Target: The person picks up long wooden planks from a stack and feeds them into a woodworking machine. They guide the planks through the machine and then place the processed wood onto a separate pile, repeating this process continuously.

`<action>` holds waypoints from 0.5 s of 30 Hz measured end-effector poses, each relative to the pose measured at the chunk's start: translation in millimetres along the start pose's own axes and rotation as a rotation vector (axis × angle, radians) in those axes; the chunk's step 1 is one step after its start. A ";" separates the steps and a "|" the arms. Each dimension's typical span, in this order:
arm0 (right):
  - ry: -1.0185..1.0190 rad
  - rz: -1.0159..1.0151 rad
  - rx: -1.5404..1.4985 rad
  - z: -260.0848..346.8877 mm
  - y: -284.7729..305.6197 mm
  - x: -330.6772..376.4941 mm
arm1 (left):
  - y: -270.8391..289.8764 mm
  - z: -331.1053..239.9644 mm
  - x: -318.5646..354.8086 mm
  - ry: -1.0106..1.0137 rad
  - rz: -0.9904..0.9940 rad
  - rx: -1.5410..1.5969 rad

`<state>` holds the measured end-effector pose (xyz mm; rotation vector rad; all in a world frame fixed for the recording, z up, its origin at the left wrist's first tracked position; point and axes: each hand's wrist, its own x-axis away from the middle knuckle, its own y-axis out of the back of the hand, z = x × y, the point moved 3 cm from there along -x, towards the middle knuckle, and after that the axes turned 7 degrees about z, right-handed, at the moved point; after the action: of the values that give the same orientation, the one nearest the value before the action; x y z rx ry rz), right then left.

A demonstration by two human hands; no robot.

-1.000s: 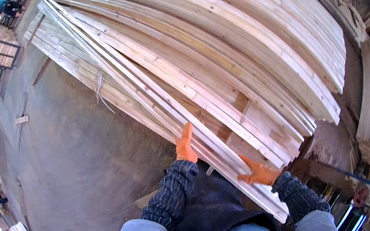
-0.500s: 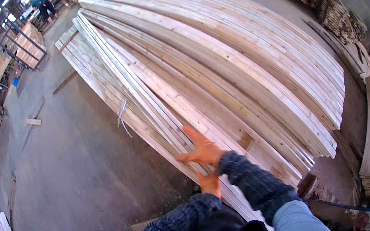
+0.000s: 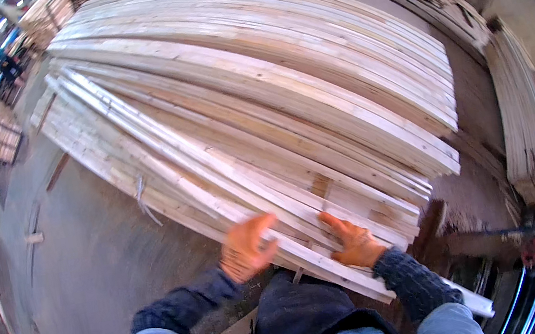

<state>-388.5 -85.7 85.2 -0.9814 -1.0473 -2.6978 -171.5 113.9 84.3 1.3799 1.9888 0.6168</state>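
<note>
Board (image 3: 333, 268) is flanked by the left hand (image 3: 246, 250), blurred, its grip impossible to tell, and the right hand (image 3: 358, 242), held spread. The board's end is extended past the near edge of the stack (image 3: 254, 88); over its left edge a pale strap (image 3: 140, 192) is draped.

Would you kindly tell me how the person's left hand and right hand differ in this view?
The left hand points toward the picture's upper right; the right hand toward its upper left. The left hand is more blurred than the right hand. The right hand is nearer the lower-right ends of the boards than the left hand. Both wear orange gloves.
</note>
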 end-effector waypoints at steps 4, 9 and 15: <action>-0.161 -0.052 0.062 -70.9 -11.2 118.7 | 66.8 90.1 -48.2 -0.041 0.197 -0.605; -0.177 -0.294 0.202 -110.3 -47.8 253.3 | 92.7 168.0 -87.2 -0.179 0.518 -0.699; -0.439 -0.170 0.197 -132.7 -117.5 313.8 | 31.4 161.2 -47.4 -0.258 0.749 -0.607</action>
<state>-742.5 -34.8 130.0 -1.5484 -1.4983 -2.4900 -22.7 83.6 5.5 1.6604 0.9139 1.1781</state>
